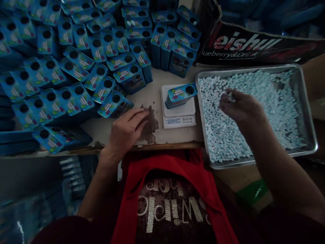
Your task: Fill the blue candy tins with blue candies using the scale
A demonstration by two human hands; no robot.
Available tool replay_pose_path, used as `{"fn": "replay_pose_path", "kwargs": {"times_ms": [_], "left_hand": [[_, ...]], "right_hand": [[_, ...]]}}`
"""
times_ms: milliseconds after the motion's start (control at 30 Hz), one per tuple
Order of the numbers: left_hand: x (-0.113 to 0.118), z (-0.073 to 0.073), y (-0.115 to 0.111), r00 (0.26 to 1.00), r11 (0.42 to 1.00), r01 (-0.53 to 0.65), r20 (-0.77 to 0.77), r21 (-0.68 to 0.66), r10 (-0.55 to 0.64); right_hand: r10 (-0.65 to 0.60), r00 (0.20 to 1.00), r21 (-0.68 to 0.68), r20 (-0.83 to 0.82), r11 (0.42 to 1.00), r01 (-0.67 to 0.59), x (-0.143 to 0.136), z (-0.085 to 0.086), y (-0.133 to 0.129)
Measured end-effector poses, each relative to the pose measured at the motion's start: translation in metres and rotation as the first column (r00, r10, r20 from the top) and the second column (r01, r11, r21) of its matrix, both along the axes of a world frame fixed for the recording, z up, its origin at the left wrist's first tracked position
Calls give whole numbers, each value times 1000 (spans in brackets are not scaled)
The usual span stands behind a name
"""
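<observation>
My right hand (pixel 242 106) is over the metal tray (pixel 309 115), its fingers closed around a few small white candies. Pale blue and white candies (pixel 220 142) cover much of the tray's bottom. To its left, a white digital scale (pixel 166 122) carries a blue tin (pixel 179 95) with a round hole in its top. The display seems to read 1449; a decimal point is hard to make out. My left hand (pixel 127 128) lies on the worn tabletop left of the scale, fingers stretched out and holding nothing.
Many blue tins (pixel 76 62) with round top holes stand crowded across the left and back of the table (pixel 162 76). Candies sit on one tin's top (pixel 138 23). A black printed carton (pixel 254 47) stands behind the tray. The table's wooden front edge (pixel 172 145) runs before my red apron.
</observation>
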State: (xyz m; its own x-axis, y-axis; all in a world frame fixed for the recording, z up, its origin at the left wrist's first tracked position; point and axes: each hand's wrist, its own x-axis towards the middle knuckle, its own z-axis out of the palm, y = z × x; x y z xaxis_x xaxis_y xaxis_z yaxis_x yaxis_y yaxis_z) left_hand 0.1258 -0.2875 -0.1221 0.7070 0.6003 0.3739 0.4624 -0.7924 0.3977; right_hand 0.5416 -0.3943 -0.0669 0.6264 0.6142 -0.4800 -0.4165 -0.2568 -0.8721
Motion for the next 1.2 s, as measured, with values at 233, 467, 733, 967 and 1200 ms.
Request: {"fn": "replay_pose_path", "kwargs": {"times_ms": [233,467,733,967,1200], "left_hand": [[11,7,-10,995,995,82,-59,59,-78],[1,-2,-8,997,999,-13,-78,-33,10],[-5,-11,-2,997,997,-35,-66,-66,31],[-11,-9,3,999,999,-38,-39,-2,38],[-13,-5,2,998,997,-60,-3,-40,60]], "right_hand": [[329,938,-30,-110,942,-334,-29,40,8],[700,355,-266,619,613,-744,-46,86,48],[754,28,-544,656,498,-675,-58,94,72],[759,40,-561,650,515,-648,-59,94,74],[480,698,-100,531,854,-510,-29,71,48]]}}
